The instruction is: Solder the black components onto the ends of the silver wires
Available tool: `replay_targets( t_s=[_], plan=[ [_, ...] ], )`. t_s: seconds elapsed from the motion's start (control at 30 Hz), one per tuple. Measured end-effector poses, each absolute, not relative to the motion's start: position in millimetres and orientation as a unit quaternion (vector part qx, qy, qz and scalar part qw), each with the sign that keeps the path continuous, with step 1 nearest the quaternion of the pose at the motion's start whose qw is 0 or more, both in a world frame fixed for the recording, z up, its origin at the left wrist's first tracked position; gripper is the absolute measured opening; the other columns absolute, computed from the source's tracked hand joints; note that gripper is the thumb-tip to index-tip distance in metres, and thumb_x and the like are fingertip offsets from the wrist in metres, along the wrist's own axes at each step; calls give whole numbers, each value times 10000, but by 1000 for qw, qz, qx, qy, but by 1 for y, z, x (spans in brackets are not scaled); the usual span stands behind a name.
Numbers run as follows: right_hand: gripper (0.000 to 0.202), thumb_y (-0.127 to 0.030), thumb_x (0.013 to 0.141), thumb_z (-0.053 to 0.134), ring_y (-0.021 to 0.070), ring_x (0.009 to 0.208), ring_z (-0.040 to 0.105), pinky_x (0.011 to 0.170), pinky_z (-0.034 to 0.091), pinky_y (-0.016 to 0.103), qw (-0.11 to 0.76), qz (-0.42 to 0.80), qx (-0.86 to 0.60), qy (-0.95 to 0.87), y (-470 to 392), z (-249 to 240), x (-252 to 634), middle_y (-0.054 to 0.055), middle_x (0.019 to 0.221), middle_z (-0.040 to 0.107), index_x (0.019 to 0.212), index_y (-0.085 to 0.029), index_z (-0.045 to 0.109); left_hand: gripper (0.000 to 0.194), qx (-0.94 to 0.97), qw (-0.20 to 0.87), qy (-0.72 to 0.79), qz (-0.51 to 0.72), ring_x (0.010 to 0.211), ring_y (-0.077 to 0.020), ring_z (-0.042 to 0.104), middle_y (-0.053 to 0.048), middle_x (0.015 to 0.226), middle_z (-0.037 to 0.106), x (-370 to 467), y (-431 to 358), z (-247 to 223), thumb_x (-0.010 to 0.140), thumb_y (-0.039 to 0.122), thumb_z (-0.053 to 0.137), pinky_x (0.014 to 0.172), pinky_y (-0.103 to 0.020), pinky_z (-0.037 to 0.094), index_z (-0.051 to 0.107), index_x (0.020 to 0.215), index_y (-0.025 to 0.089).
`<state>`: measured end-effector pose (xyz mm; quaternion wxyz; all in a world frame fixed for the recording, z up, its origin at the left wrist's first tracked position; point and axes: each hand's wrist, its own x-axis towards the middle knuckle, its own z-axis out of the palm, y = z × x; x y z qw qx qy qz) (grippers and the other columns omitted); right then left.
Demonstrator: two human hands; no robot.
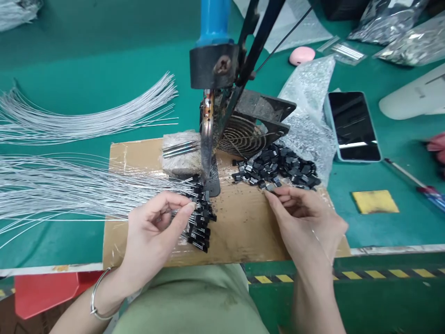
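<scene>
My left hand is closed in a pinch over a bundle of thin white wires. One separate wire runs in under this hand, and its end is hidden by the fingers. Black plastic connectors on the wire ends lie beside and below my left fingertips. At the near edge of a heap of small black connectors, my right hand pinches one small connector between thumb and index finger. A soldering iron points down between the hands, its tip close to the wired connectors.
Cardboard covers the work area. A small fan stands behind the iron, beside a block with metal rods. Another wire bundle lies back left. To the right are a phone, yellow sponge and pen.
</scene>
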<state>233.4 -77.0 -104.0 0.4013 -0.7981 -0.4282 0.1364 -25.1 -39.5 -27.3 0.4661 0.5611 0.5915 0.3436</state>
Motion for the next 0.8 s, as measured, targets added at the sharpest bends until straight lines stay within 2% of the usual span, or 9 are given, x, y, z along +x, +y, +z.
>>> replay_targets(
  t_s=[0.1, 0.23, 0.43, 0.6, 0.8],
  plan=[
    [250, -423, 811, 852, 146, 604, 617, 552, 485, 284, 446, 156, -806, -357, -79, -99, 225, 33, 780, 746, 886, -190, 800, 85, 565, 465, 592, 338, 575, -105, 515, -5, 710, 710, -26, -39, -27, 924, 232, 759, 506, -231, 335, 788, 849, 205],
    [292, -404, 761, 911, 171, 609, 697, 596, 579, 309, 544, 176, -766, -294, -80, -88, 212, 25, 751, 761, 881, -173, 778, 95, 573, 462, 588, 335, 588, -107, 515, -4, 716, 703, -26, -38, -27, 935, 234, 749, 521, -236, 342, 782, 851, 205],
    [80, -246, 843, 859, 139, 530, 668, 510, 584, 280, 617, 224, -676, -334, -77, -72, 188, 4, 708, 768, 915, -210, 854, 104, 574, 464, 593, 320, 589, -100, 511, 3, 722, 694, -25, -37, -26, 942, 242, 742, 523, -235, 332, 770, 848, 207],
    [151, -166, 890, 797, 118, 527, 687, 500, 607, 225, 626, 385, -598, -318, -72, -60, 164, -17, 683, 770, 964, -273, 872, 113, 567, 482, 593, 307, 576, -92, 485, 23, 695, 668, -23, -34, -20, 952, 246, 734, 532, -223, 345, 756, 846, 210],
    [182, -183, 921, 772, 74, 532, 675, 520, 600, 154, 604, 493, -539, -319, -64, -52, 144, -31, 701, 763, 971, -321, 879, 117, 562, 504, 586, 295, 567, -85, 485, 30, 691, 669, -21, -31, -14, 954, 248, 734, 532, -208, 360, 745, 846, 203]
  ],
)
